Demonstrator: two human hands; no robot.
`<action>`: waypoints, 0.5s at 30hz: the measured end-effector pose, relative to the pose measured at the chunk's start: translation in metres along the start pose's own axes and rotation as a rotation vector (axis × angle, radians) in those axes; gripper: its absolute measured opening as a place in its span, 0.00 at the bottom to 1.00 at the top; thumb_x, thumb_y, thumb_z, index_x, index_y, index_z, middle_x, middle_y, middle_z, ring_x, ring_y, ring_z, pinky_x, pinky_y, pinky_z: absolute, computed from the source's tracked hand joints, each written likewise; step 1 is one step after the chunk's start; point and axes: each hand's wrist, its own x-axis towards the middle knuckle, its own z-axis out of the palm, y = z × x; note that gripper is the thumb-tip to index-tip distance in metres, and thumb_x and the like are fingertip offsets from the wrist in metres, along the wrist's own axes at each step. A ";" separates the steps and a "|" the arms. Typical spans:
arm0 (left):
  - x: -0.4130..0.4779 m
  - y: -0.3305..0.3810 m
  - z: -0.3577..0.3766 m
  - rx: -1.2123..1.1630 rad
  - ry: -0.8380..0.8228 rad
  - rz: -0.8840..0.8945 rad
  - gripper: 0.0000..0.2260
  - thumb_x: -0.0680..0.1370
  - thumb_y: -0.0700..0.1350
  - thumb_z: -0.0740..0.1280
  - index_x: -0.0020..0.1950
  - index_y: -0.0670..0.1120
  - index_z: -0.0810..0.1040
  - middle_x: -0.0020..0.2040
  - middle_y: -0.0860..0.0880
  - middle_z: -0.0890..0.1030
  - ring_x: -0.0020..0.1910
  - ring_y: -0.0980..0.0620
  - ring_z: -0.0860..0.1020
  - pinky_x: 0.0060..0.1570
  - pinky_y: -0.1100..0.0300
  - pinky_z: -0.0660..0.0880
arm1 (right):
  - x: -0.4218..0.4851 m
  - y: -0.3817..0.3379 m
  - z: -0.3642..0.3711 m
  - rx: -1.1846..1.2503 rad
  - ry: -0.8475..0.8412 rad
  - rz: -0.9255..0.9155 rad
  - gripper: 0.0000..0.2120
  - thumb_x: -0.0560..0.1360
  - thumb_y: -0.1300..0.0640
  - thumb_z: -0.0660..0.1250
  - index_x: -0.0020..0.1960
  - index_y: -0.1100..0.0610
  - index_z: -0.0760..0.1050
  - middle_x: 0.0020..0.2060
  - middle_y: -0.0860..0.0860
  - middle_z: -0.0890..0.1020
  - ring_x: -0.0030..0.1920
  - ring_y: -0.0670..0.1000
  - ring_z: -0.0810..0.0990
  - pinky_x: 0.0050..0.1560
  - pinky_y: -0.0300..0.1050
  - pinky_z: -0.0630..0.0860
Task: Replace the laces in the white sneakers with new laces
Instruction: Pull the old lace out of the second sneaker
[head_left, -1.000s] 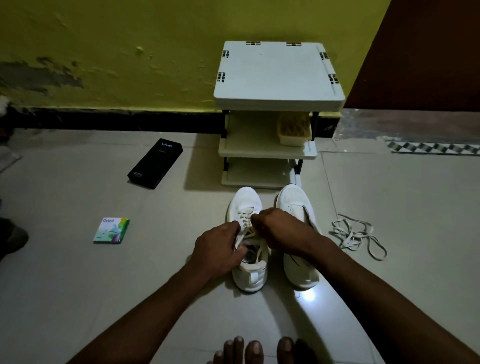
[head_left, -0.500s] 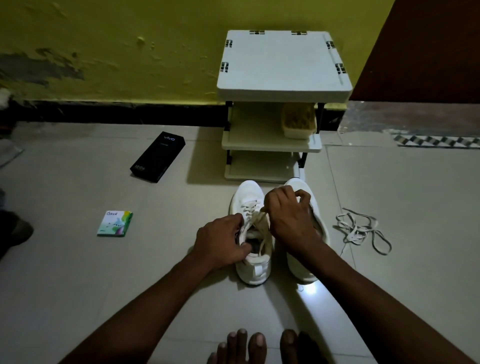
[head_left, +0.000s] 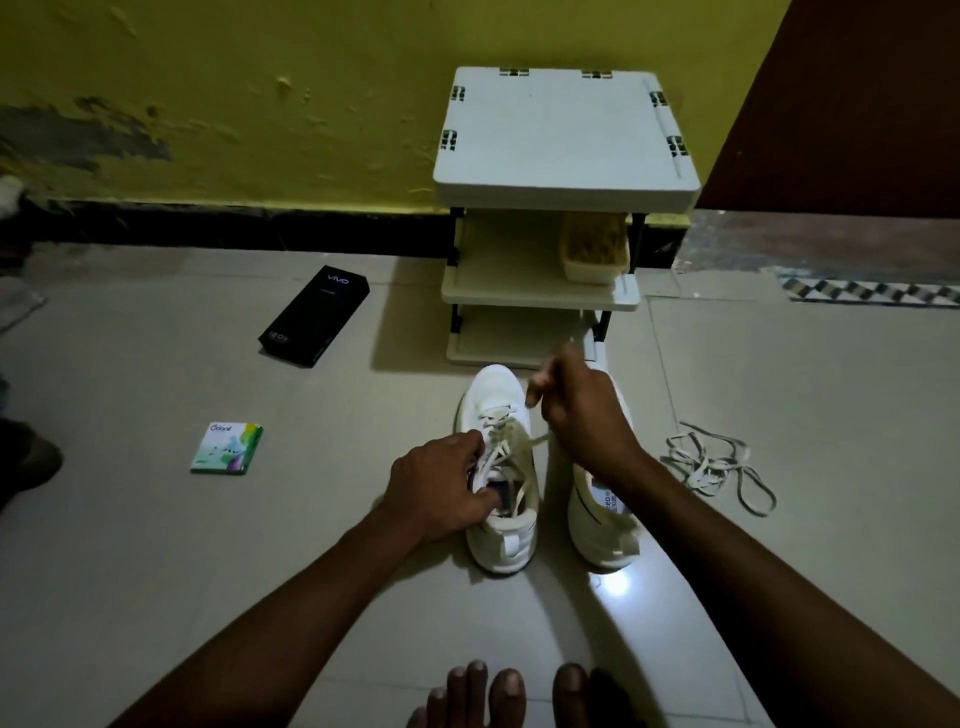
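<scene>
Two white sneakers stand side by side on the tiled floor, toes toward the wall. My left hand (head_left: 441, 488) grips the left sneaker (head_left: 498, 530) at its collar and eyelet edge. My right hand (head_left: 576, 410) is raised over the right sneaker (head_left: 602, 525), fingers pinched on a lace (head_left: 532, 441) that runs taut from the left sneaker's eyelets up to it. A loose pile of laces (head_left: 717, 462) lies on the floor to the right of the shoes.
A white three-shelf rack (head_left: 566, 135) stands against the yellow wall just beyond the shoes, with a small tub (head_left: 595, 254) on its middle shelf. A black phone box (head_left: 314, 322) and a small green packet (head_left: 227, 448) lie left. My bare toes (head_left: 488, 691) show at the bottom.
My right hand has lifted up and away from the left sneaker's tongue, drawing the lace out with it. My left hand stays on the sneaker.
</scene>
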 end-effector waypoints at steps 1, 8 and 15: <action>0.001 0.000 0.000 0.002 0.002 0.002 0.21 0.66 0.66 0.67 0.51 0.55 0.72 0.48 0.57 0.80 0.45 0.50 0.79 0.40 0.58 0.70 | 0.002 0.003 0.000 -0.255 -0.150 -0.127 0.08 0.74 0.73 0.63 0.50 0.64 0.69 0.42 0.57 0.82 0.41 0.52 0.81 0.37 0.37 0.72; 0.000 0.000 0.000 -0.005 -0.005 0.006 0.19 0.66 0.65 0.66 0.50 0.55 0.72 0.46 0.56 0.80 0.44 0.50 0.79 0.41 0.56 0.74 | 0.007 0.002 0.001 -0.923 -0.681 -0.470 0.15 0.76 0.65 0.67 0.62 0.59 0.76 0.50 0.56 0.78 0.55 0.58 0.73 0.48 0.52 0.75; 0.001 0.000 -0.001 0.002 -0.003 0.004 0.20 0.67 0.67 0.66 0.48 0.54 0.71 0.44 0.56 0.78 0.42 0.50 0.78 0.40 0.56 0.74 | 0.008 0.004 0.004 -0.699 -0.261 -0.694 0.12 0.60 0.74 0.71 0.35 0.60 0.74 0.38 0.54 0.73 0.42 0.51 0.67 0.25 0.45 0.61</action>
